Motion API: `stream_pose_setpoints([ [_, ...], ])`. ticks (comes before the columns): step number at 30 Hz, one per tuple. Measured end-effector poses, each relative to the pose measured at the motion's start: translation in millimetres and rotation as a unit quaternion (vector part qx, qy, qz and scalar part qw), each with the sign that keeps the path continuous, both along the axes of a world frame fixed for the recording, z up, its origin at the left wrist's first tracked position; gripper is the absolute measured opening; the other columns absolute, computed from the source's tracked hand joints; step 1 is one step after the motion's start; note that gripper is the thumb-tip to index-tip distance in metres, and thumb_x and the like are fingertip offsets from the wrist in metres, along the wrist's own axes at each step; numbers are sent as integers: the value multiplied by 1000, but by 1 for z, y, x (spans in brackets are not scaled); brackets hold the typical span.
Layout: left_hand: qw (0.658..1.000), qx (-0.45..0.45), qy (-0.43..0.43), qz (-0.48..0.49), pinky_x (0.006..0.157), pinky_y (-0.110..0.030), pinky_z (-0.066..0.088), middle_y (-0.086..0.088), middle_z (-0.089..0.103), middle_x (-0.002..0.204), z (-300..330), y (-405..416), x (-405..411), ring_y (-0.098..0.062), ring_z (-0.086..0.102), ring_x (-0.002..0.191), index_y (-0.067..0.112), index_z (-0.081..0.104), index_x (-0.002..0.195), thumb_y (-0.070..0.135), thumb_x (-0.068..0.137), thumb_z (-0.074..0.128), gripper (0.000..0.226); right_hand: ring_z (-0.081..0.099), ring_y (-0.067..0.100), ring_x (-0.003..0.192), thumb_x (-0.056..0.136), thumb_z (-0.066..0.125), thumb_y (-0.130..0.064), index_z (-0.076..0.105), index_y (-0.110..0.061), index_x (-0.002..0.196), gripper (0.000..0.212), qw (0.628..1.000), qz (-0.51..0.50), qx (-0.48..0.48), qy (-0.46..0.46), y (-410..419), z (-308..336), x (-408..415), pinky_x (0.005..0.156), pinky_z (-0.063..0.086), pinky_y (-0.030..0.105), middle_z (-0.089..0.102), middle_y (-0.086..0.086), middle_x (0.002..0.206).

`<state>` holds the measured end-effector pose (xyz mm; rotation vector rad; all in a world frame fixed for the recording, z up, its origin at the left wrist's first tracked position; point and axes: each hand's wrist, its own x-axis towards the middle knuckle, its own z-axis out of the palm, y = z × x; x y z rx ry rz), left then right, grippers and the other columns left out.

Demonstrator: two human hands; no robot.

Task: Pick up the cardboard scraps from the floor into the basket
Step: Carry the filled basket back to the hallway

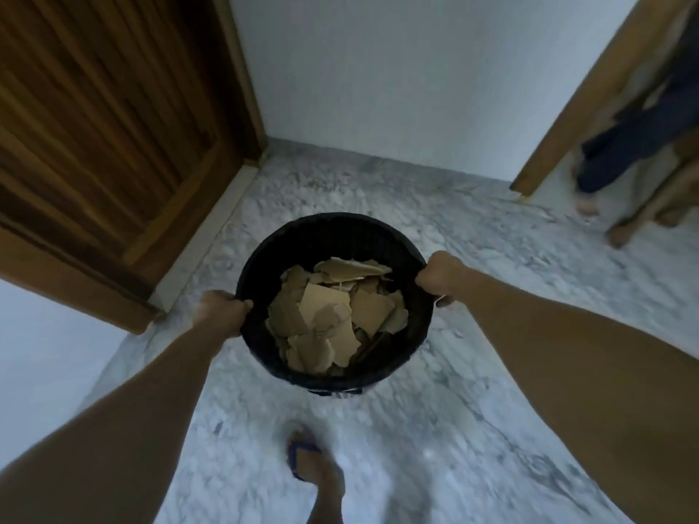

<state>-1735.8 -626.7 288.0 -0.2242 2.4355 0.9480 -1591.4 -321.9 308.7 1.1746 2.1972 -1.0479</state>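
A round black basket (333, 230) hangs in front of me above the marble floor, held by its rim on both sides. Inside it lie several torn brown cardboard scraps (336, 315), piled loosely. My left hand (221, 310) grips the rim on the left, fingers curled over the edge. My right hand (440, 276) grips the rim on the right in a fist. No scraps show on the visible floor.
A brown wooden door (102, 138) stands at the left, a white wall (397, 77) ahead. Another wooden door frame (582, 96) is at the right, with another person's legs (635, 145) behind it. My foot in a blue sandal (310, 463) is on the grey marble floor (435, 429).
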Motion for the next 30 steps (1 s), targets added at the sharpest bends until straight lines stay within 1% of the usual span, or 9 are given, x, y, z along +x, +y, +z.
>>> stream_pose_setpoints([
  [7, 992, 29, 10, -126, 79, -52, 58, -24, 67, 81, 49, 123, 94, -38, 67, 82, -1, 60, 67, 18, 86, 68, 28, 69, 34, 84, 93, 56, -14, 59, 3, 88, 18, 990, -139, 21, 8, 88, 51, 166, 67, 60, 38, 66, 21, 92],
  [11, 977, 40, 7, -207, 77, -50, 58, -25, 67, 82, 62, 190, 140, -38, 66, 81, 1, 60, 69, 17, 87, 67, 25, 71, 33, 87, 93, 56, -5, 65, 6, 96, 15, 978, -205, 29, -32, 117, 65, 248, 66, 61, 36, 68, 24, 102],
  [13, 967, 50, -1, -250, 76, -50, 58, -24, 66, 80, 65, 217, 158, -37, 66, 78, 0, 61, 69, 17, 86, 67, 24, 70, 38, 85, 93, 57, -7, 64, 9, 101, 19, 964, -260, 43, -31, 124, 70, 286, 75, 61, 45, 66, 25, 96],
  [16, 950, 63, -7, -306, 77, -50, 58, -27, 68, 88, 69, 257, 187, -38, 67, 82, -8, 67, 82, 16, 84, 68, 24, 69, 37, 74, 91, 61, -10, 63, 10, 99, 21, 944, -322, 60, -36, 127, 79, 344, 73, 61, 49, 66, 24, 87],
  [18, 936, 68, -2, -344, 77, -46, 59, -26, 68, 84, 74, 284, 210, -37, 67, 80, -4, 64, 73, 15, 83, 67, 22, 68, 36, 70, 90, 62, -10, 63, 10, 99, 21, 929, -362, 63, -37, 128, 82, 382, 72, 61, 49, 65, 24, 84],
  [21, 912, 43, 13, -408, 68, -36, 57, -17, 64, 68, 80, 319, 252, -32, 66, 71, 5, 56, 58, 18, 85, 66, 32, 66, 35, 70, 90, 62, -9, 64, 9, 99, 20, 905, -418, 62, -39, 124, 87, 438, 74, 61, 49, 65, 24, 86],
  [24, 899, 49, 8, -436, 73, -44, 60, -20, 71, 82, 85, 344, 298, -34, 70, 78, 1, 65, 70, 17, 83, 68, 21, 68, 35, 75, 91, 62, -10, 65, 9, 98, 20, 882, -466, 59, -29, 115, 90, 491, 75, 61, 47, 68, 26, 93],
  [27, 880, 41, 3, -474, 70, -45, 61, -21, 72, 84, 87, 363, 351, -33, 71, 75, -3, 70, 80, 17, 83, 69, 20, 69, 36, 78, 91, 63, -11, 66, 7, 98, 20, 860, -506, 56, -28, 102, 92, 550, 73, 62, 46, 68, 25, 90],
  [30, 855, 33, 3, -518, 70, -44, 61, -20, 72, 84, 90, 379, 411, -32, 71, 72, -2, 68, 77, 19, 85, 68, 22, 70, 37, 78, 91, 63, -12, 64, 7, 95, 19, 840, -538, 62, -28, 85, 93, 612, 72, 62, 46, 65, 23, 82],
])
